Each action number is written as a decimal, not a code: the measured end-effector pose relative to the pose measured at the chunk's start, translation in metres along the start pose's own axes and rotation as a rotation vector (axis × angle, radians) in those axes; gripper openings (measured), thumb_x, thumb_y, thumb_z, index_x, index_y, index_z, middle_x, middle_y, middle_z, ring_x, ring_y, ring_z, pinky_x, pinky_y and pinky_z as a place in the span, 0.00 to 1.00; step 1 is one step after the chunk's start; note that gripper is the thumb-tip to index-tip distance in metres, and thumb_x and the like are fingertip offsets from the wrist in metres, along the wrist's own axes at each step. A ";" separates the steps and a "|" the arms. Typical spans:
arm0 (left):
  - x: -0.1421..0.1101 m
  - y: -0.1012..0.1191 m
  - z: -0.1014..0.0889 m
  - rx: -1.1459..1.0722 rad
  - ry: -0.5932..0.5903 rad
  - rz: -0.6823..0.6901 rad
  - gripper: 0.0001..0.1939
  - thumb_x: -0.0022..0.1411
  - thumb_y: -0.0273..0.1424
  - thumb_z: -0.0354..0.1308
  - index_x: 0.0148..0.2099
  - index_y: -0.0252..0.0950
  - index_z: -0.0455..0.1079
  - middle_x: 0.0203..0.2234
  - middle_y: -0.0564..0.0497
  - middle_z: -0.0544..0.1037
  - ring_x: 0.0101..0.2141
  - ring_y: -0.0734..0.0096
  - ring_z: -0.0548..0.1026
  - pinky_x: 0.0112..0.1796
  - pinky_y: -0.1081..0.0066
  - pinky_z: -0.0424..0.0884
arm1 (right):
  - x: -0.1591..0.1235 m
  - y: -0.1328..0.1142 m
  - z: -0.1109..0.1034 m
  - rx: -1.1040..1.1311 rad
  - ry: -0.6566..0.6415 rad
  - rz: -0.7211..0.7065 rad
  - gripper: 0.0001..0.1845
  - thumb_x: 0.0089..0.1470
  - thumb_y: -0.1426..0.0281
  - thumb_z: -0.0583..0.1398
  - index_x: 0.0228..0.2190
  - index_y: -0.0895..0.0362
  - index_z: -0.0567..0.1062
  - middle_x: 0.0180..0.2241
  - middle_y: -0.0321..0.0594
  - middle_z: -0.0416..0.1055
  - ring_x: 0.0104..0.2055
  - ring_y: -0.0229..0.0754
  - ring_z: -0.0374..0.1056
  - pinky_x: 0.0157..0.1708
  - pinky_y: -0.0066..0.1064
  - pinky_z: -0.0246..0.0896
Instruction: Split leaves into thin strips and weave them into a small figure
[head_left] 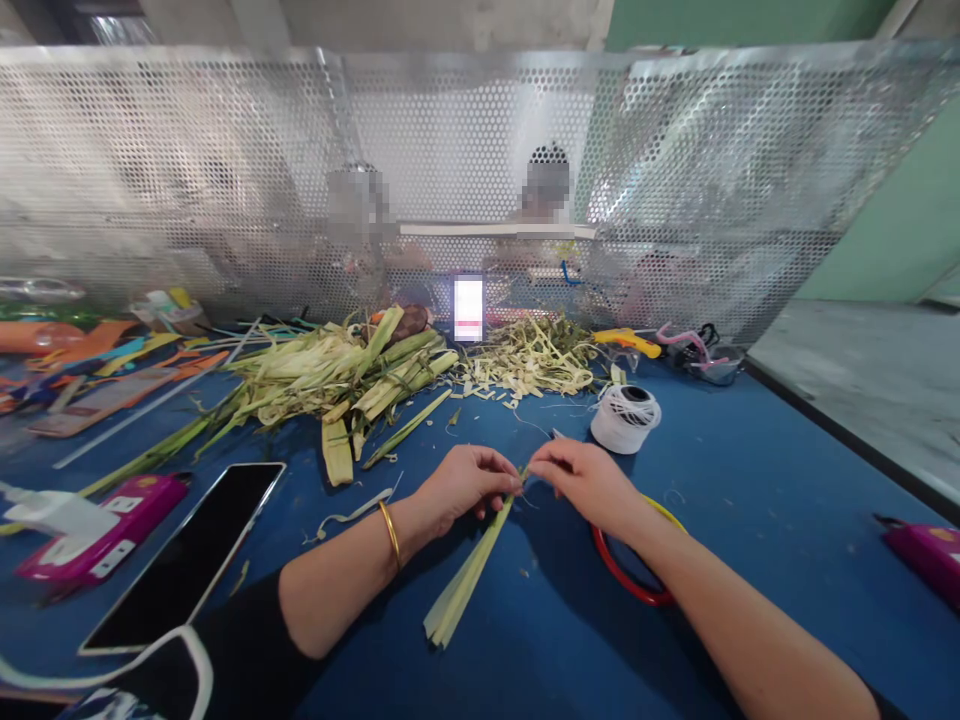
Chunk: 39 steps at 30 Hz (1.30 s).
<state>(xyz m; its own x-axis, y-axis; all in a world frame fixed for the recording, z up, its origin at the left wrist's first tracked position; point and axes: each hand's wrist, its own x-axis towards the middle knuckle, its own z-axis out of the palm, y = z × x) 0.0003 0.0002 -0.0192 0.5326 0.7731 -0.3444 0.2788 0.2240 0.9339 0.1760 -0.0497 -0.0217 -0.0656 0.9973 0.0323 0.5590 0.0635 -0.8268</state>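
My left hand (472,480), with a gold bangle at its wrist, pinches the narrow top end of a bundle of pale green plant strips (472,575). The strips' wider ends fan out toward me over the table. Meeting it at the tip, my right hand (577,475) has its fingers pinched together; fine white thread (531,497) shows beside the fingertips, partly hidden. A spool of white thread (625,420) stands just beyond my right hand. Under the right forearm lies a red and yellow ring (619,570).
On the blue table (570,640), a heap of husk-like leaves (300,375) and shredded scraps (532,355) lie at the back. A phone (187,555) and a purple power strip (112,530) sit left. Yellow-handled cutters (626,342) lie by the perforated metal screen (480,120); people are behind it.
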 end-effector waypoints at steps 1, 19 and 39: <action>0.000 0.000 0.000 0.006 -0.007 0.012 0.07 0.46 0.29 0.63 0.29 0.33 0.71 0.20 0.55 0.73 0.18 0.81 0.67 0.17 0.80 0.56 | 0.001 0.002 -0.001 0.026 0.044 -0.006 0.09 0.49 0.67 0.57 0.33 0.55 0.75 0.30 0.36 0.72 0.23 0.35 0.64 0.27 0.30 0.59; 0.004 -0.004 -0.005 0.260 0.039 0.253 0.03 0.48 0.27 0.60 0.29 0.34 0.73 0.20 0.54 0.75 0.22 0.77 0.70 0.26 0.77 0.65 | 0.007 0.017 0.016 0.165 -0.076 -0.056 0.17 0.43 0.79 0.59 0.37 0.53 0.72 0.32 0.35 0.78 0.35 0.41 0.74 0.39 0.34 0.67; -0.002 -0.018 0.000 1.283 0.366 0.765 0.13 0.66 0.34 0.48 0.33 0.39 0.72 0.30 0.52 0.78 0.32 0.70 0.74 0.28 0.72 0.58 | 0.008 0.015 0.020 0.133 0.001 0.008 0.11 0.46 0.74 0.57 0.33 0.54 0.77 0.29 0.37 0.77 0.29 0.41 0.73 0.35 0.33 0.68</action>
<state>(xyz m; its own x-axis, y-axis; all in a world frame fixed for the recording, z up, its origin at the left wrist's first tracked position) -0.0057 -0.0058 -0.0356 0.6987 0.6033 0.3845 0.6199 -0.7789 0.0956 0.1672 -0.0412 -0.0447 -0.0605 0.9978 0.0256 0.4453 0.0499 -0.8940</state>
